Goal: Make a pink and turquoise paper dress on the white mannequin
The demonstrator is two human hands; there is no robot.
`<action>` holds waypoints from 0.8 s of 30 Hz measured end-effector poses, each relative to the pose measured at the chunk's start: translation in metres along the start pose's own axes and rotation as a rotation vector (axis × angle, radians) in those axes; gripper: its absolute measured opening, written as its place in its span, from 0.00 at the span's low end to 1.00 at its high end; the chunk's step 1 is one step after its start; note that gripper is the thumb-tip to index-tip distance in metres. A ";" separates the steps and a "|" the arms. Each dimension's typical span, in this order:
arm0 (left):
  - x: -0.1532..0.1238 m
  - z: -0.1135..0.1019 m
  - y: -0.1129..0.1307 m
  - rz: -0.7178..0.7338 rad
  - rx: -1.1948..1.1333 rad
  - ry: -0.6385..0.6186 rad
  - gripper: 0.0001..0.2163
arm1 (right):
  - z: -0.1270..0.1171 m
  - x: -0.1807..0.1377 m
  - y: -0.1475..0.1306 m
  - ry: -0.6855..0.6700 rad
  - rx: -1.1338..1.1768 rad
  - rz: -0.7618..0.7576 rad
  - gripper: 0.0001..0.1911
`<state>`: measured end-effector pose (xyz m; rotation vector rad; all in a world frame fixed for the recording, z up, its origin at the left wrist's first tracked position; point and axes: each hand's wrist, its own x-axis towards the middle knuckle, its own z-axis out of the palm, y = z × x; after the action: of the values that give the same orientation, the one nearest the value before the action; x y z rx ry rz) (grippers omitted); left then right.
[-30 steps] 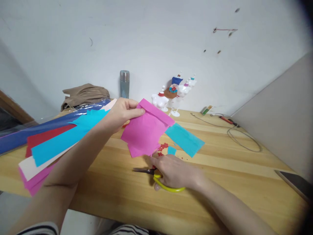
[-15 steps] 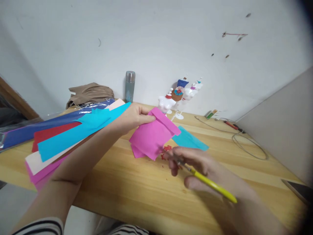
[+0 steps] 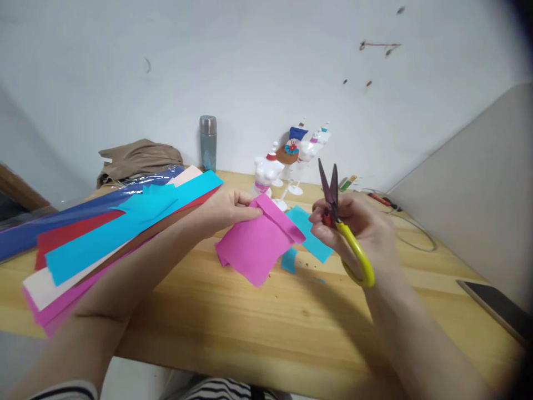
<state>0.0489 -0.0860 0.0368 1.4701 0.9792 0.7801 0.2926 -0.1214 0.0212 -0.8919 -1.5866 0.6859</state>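
While the left hand [image 3: 227, 210] pinches the pink sheet [image 3: 262, 244] between thumb and curled fingers near its folded upper edge, the sheet slants down toward the right, above the wooden table [image 3: 208, 328]. The right hand [image 3: 364, 230], raised to the right of the sheet and well apart from it, has its fingers closed round the scissors [image 3: 353, 244]; the blades point upward and stand slightly parted, and the yellow handle slopes down in front of the palm. Something small and red [image 3: 327, 217] appears to be caught among these fingertips, though blur makes it hard to be sure. Beyond the pink sheet's right edge lies a teal piece [image 3: 318, 247], with a small blue scrap [image 3: 288, 261] near it. Beside the left forearm, a long blue strip [image 3: 104, 241] lies over other coloured sheets. Behind the left hand stands a white bust [image 3: 266, 169] with a red collar.
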 end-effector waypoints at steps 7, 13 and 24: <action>0.006 0.003 -0.014 0.021 0.011 -0.076 0.08 | -0.002 -0.001 0.002 -0.167 0.026 0.072 0.29; 0.004 0.008 -0.012 0.011 0.049 -0.080 0.11 | 0.009 0.001 0.017 -0.165 0.063 0.228 0.22; 0.007 0.016 -0.019 0.018 0.105 -0.146 0.08 | 0.015 -0.002 0.021 -0.284 0.138 0.286 0.24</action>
<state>0.0638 -0.0864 0.0154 1.6049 0.9083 0.6325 0.2823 -0.1112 0.0002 -0.9599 -1.6501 1.1533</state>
